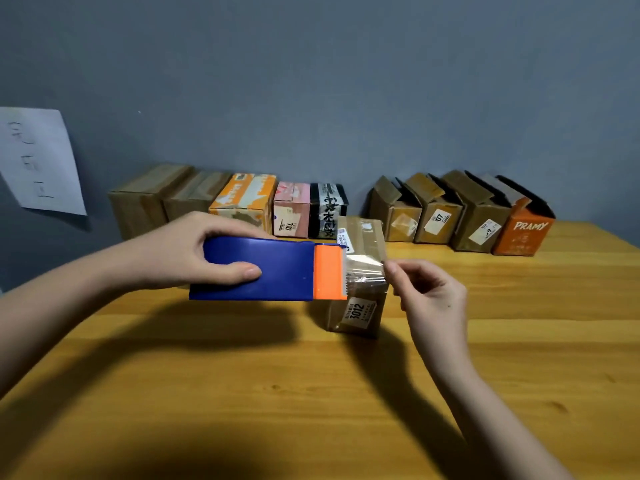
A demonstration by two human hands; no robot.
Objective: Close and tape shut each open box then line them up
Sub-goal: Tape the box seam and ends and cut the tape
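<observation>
Head view, close, downward toward table

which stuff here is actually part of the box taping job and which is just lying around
Part of the job:
- tape dispenser, gripped by the left hand
- clear tape, its end pinched by the right hand
- brown box being taped
- five closed boxes lined up by the wall
- four open boxes waiting

Just lying about:
- paper sheet on the wall

Dim, even indoor light, soft dark shadows of both arms fell toward the viewer across the wooden table, faint glare on the clear tape, wide-angle bending at edges, overall slightly soft focus.
</observation>
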